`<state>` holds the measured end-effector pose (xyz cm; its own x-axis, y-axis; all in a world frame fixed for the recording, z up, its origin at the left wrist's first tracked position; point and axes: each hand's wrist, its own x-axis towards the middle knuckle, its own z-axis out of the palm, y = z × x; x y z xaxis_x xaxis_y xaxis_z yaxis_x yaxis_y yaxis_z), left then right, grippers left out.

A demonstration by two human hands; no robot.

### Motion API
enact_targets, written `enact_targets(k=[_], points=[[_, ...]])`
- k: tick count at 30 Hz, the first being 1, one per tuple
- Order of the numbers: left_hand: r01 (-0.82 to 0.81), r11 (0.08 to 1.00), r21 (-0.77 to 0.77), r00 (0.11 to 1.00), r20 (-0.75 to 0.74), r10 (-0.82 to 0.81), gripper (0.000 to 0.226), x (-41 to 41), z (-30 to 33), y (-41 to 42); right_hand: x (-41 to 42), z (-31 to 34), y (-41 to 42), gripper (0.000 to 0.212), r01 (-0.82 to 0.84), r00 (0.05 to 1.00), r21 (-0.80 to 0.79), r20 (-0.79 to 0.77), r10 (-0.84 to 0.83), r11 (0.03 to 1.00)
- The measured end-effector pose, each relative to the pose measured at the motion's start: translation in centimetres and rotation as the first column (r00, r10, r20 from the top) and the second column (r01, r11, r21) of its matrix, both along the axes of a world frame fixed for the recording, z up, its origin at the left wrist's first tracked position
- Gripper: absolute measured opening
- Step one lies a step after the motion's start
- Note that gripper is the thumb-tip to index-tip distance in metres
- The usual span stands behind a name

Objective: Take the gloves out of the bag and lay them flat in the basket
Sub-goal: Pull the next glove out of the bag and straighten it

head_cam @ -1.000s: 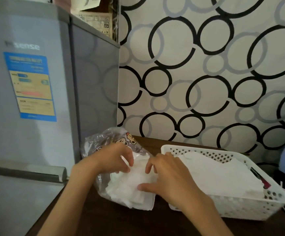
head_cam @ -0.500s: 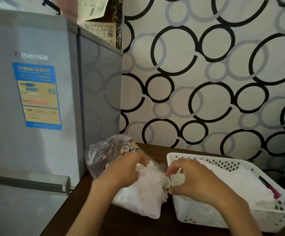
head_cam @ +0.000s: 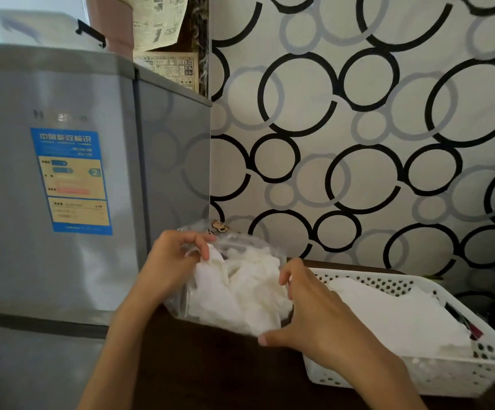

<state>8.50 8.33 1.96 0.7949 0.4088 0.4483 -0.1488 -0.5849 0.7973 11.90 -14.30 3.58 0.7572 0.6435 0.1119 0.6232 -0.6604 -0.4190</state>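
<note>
The left hand [head_cam: 171,261] grips the upper left edge of the clear plastic bag [head_cam: 228,241], its fingers curled over the rim and pinching plastic near the opening. The right hand [head_cam: 317,313] holds the bag's right side: its fingers bend around the far edge, while the thumb stretches out along the bottom corner just above the dark worktop [head_cam: 210,368]. Between the two hands the bag is held partly off the worktop, with its mouth facing upward.

The white gloves [head_cam: 240,291] are bunched inside the bag, filling most of it; none has been drawn clear of the opening. A small cartoon figure is printed near the bag's top edge, too blurred to make out.

Just right of the bag, a white perforated plastic basket [head_cam: 435,377] sits on the worktop, with flat white material [head_cam: 394,315] already lying in it.

To the left stands a grey refrigerator [head_cam: 53,187]. Its brand lettering is smeared and unreadable. A blue energy label [head_cam: 73,182] on the door carries a Chinese heading, "中国能效标识", and a large "2"; the finer print cannot be read. Behind it hang sheets of newspaper [head_cam: 163,22], their text illegible. The wall [head_cam: 358,128] has black and grey rings.
</note>
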Motion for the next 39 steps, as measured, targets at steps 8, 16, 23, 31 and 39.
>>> enact_targets(k=[8, 16, 23, 31, 39], points=[[0.003, 1.000, -0.014, 0.999, 0.044, -0.003, 0.062, -0.2, 0.8, -0.9, 0.1, -0.6, 0.9, 0.039, 0.092, 0.959, 0.015, 0.269, -0.092, 0.996], [-0.041, 0.986, 0.160, 0.998, -0.047, 0.049, 0.030, 1.1, 0.1, -3.6, 2.7, -3.6, 2.8, 0.016, 0.092, 0.981, 0.291, 0.137, -0.136, 0.952], [0.196, 0.962, 0.192, 0.931, -0.343, -0.121, 0.039, 0.9, 0.8, -5.0, 3.3, -3.1, 2.5, 0.014, 0.102, 0.985, 0.545, -0.175, -0.006, 0.832], [0.048, 0.887, 0.459, 0.933, -0.339, 0.125, 0.071, 1.5, -0.3, -5.3, 4.2, -1.6, 0.5, 0.011, 0.193, 0.962, 0.546, -0.268, -0.049, 0.815], [-0.003, 0.904, 0.427, 0.952, -0.276, 0.134, 0.058, 0.8, -0.3, -4.2, 4.8, -1.6, -0.5, 0.026, 0.071, 0.935, 0.326, -0.351, 0.051, 0.943]])
